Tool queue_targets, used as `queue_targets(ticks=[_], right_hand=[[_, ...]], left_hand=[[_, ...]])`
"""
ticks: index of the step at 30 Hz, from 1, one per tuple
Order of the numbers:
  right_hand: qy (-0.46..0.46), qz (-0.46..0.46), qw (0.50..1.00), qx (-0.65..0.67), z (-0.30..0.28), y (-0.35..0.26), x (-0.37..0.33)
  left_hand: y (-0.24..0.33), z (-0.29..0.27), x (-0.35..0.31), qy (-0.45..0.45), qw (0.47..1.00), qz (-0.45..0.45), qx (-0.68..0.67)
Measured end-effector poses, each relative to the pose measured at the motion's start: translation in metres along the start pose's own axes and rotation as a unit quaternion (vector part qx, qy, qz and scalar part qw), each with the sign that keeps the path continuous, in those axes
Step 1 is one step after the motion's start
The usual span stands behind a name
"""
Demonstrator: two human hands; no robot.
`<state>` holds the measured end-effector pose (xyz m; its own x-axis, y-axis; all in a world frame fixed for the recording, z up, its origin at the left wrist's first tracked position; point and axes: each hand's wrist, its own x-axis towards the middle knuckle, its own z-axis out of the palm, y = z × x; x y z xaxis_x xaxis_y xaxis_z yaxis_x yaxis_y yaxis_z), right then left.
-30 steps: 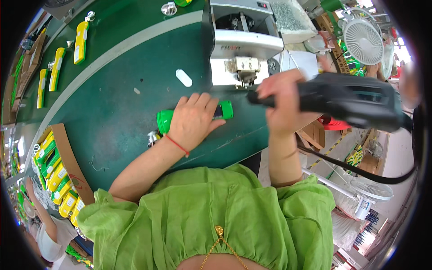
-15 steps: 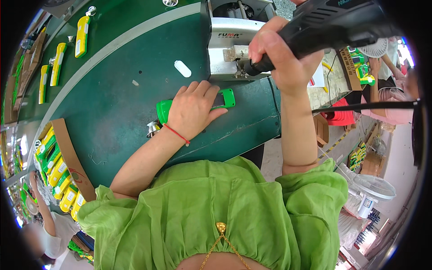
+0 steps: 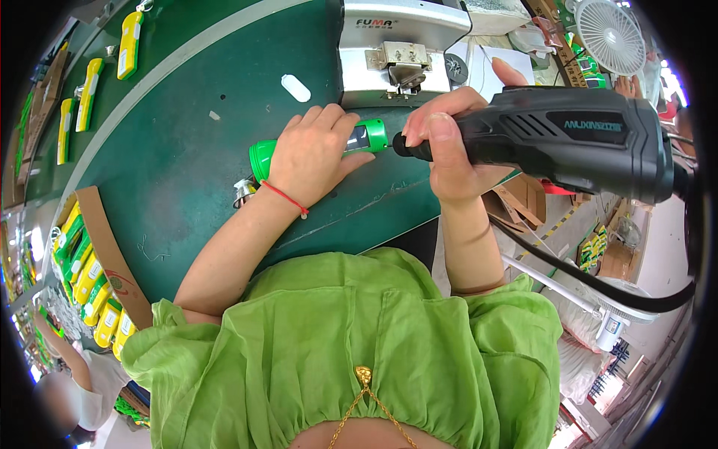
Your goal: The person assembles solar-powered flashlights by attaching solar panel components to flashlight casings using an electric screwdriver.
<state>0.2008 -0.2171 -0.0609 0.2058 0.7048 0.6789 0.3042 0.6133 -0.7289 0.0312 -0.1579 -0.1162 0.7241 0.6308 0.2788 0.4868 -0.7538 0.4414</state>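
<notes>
My left hand (image 3: 313, 150) is closed over a green flashlight housing (image 3: 262, 157), pressing it against the green table. Its wide round end sticks out on the left, and its narrow end with a dark window shows on the right. In my right hand (image 3: 458, 146) is a black electric screwdriver (image 3: 568, 135), lying nearly level with its tip pointing left. That tip is at the narrow end of the housing; whether it touches cannot be made out. A shiny metal reflector (image 3: 243, 192) lies beside my left wrist.
A silver screw feeder (image 3: 404, 34) stands beyond my hands. A white oval piece (image 3: 296, 88) lies left of it. Yellow-green flashlights (image 3: 88, 93) lie at far left, and a carton (image 3: 112, 262) of several more stands near left. A black cable (image 3: 598, 280) hangs at right.
My right hand has brought the screwdriver from the screw feeder down and left to the narrow end of the flashlight housing. My left hand keeps its hold on the housing.
</notes>
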Motion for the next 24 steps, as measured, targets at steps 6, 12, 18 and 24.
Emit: queue_targets(ticks=[6, 12, 18, 24], right_hand=[[-0.064, -0.017, 0.994, -0.082, 0.002, 0.011, -0.013], [-0.071, 0.011, 0.995, -0.075, 0.003, 0.013, -0.013], [-0.101, 0.056, 0.993, 0.000, -0.002, 0.016, -0.013], [-0.155, 0.097, 0.982, 0.054, -0.005, 0.017, -0.006]], left_hand=[[0.000, 0.000, -0.001, -0.002, 1.000, 0.003, -0.003], [0.001, -0.003, -0.004, -0.024, 1.000, 0.000, 0.012], [-0.032, -0.070, -0.033, -0.030, 0.999, -0.005, -0.010], [-0.059, -0.067, -0.066, -0.030, 0.980, -0.075, -0.183]])
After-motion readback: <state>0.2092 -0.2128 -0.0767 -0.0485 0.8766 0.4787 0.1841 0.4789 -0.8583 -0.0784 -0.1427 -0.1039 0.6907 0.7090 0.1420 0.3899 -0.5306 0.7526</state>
